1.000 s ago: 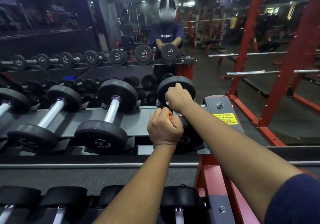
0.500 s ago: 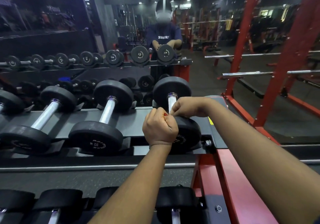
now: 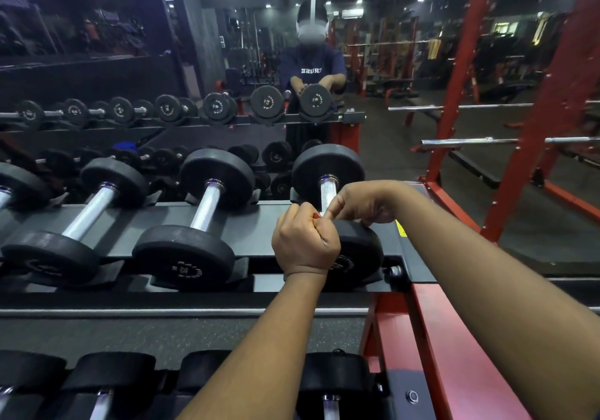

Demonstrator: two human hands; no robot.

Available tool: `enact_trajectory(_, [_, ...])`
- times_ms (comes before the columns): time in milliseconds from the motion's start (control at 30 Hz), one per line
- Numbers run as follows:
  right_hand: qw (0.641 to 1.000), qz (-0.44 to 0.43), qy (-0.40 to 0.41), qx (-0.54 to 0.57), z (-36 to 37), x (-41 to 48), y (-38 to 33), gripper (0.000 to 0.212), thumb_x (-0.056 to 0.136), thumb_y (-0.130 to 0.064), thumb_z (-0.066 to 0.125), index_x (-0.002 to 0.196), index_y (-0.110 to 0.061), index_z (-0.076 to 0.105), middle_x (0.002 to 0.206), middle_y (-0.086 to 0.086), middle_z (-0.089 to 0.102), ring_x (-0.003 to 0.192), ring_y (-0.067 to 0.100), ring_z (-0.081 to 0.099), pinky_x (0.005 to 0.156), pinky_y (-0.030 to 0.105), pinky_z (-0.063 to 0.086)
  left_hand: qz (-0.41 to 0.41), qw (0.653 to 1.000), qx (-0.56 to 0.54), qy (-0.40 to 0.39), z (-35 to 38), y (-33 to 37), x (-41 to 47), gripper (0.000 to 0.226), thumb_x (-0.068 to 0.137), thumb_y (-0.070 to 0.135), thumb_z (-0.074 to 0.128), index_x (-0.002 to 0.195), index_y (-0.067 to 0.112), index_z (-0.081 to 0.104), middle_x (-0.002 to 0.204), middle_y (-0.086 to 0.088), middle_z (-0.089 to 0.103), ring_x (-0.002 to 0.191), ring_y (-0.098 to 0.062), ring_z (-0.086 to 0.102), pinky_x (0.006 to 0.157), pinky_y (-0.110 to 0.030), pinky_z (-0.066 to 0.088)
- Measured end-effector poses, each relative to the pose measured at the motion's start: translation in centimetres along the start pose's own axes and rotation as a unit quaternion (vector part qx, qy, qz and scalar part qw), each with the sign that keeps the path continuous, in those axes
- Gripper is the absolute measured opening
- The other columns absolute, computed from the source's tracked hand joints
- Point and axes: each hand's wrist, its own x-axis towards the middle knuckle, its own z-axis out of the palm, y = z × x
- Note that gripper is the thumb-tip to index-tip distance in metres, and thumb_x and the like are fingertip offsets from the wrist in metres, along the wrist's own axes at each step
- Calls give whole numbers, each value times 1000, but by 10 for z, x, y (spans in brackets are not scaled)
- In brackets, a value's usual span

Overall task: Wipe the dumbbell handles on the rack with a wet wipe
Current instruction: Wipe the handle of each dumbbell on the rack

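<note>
- Left hand (image 3: 305, 244): clenching round the dumbbell handle (image 3: 326, 194), near end, likely steadying it on the rack (image 3: 146, 217).
- Right hand (image 3: 363, 202): curling just beside, fingertip touching handle; grasp unclear.
- Wet wipe: not showing between them.

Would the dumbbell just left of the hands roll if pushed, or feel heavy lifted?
Likely heavy for its size: the dumbbell has thick heads and a metal handle. Round heads could roll, but they sit in cradles on the rack, so a push probably won't shift it. The textured handle should resist slipping.
</note>
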Motion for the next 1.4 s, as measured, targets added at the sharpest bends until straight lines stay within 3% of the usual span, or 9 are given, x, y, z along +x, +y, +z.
enact_trajectory(233, [995, -46, -21, 85, -8, -4, 41, 20, 84, 11, 57, 81, -6, 68, 71, 1, 67, 64, 9, 60, 63, 19, 49, -5, 1000, 6, -6, 1, -1, -1, 21, 71, 22, 32, 57, 12, 43, 56, 2, 40, 50, -19, 37, 46, -22, 19])
enact_trajectory(433, [981, -44, -9, 189, 0, -2, 65, 17, 82, 10, 58, 94, 1, 66, 78, 3, 66, 69, 11, 60, 64, 19, 47, -3, 1000, 6, -9, 0, 1, -1, 19, 71, 22, 32, 57, 13, 42, 55, 3, 39, 49, -17, 36, 47, -19, 18])
enact_trajectory(600, [997, 39, 69, -25, 14, 17, 66, 17, 86, 4, 55, 78, -9, 62, 79, 14, 58, 68, 18, 47, 58, 28, 37, -5, 1000, 2, -6, 1, 1, -1, 19, 70, 21, 32, 56, 13, 42, 55, 4, 39, 49, -17, 36, 47, -18, 17])
enact_trajectory(767, [996, 28, 59, -54, 19, 24, 40, 36, 89, 7, 48, 59, -12, 47, 37, -13, 45, 54, 12, 35, 50, 24, 29, -3, 1000, 6, 6, 2, 0, -1, 20, 70, 21, 32, 56, 12, 43, 55, 3, 40, 49, -17, 37, 46, -19, 18])
enact_trajectory(967, [993, 28, 36, 111, 24, 23, 49, 22, 90, 8, 47, 75, -3, 58, 64, 11, 56, 56, 19, 51, 56, 27, 41, -5, 1000, 2, 4, 2, 0, -1, 18, 70, 21, 32, 56, 13, 41, 56, 5, 38, 50, -17, 36, 47, -18, 16])
enact_trajectory(1100, [990, 65, 81, 91, 21, 15, 39, 32, 90, 0, 47, 62, -13, 47, 43, -2, 45, 33, 9, 37, 38, 16, 28, -2, 1000, 5, 0, 2, -1, -2, 20, 70, 21, 32, 56, 12, 43, 55, 2, 41, 50, -18, 37, 46, -20, 18])
enact_trajectory(1200, [993, 55, 96, 40, 14, 9, 39, 20, 86, -2, 53, 67, -10, 54, 55, 5, 44, 41, 11, 34, 40, 20, 24, -4, 1000, 6, -5, 2, 0, -2, 21, 70, 21, 32, 56, 10, 44, 55, 1, 42, 49, -19, 38, 46, -23, 25])
enact_trajectory(1300, [995, 26, 78, 56, 6, 0, 39, 6, 81, 1, 65, 83, -2, 70, 77, 13, 61, 62, 16, 53, 51, 24, 42, -6, 1000, 7, -5, 2, -1, -2, 22, 70, 21, 32, 56, 10, 45, 55, 0, 43, 49, -20, 38, 47, -24, 26])
enact_trajectory(1400, [993, -21, 96, 67, 0, -9, 36, 13, 77, 9, 67, 83, -3, 68, 71, 6, 66, 63, 13, 58, 53, 19, 49, -5, 1000, 4, -7, 2, -1, -1, 22, 70, 21, 32, 56, 10, 45, 54, 1, 42, 49, -19, 38, 47, -24, 25])
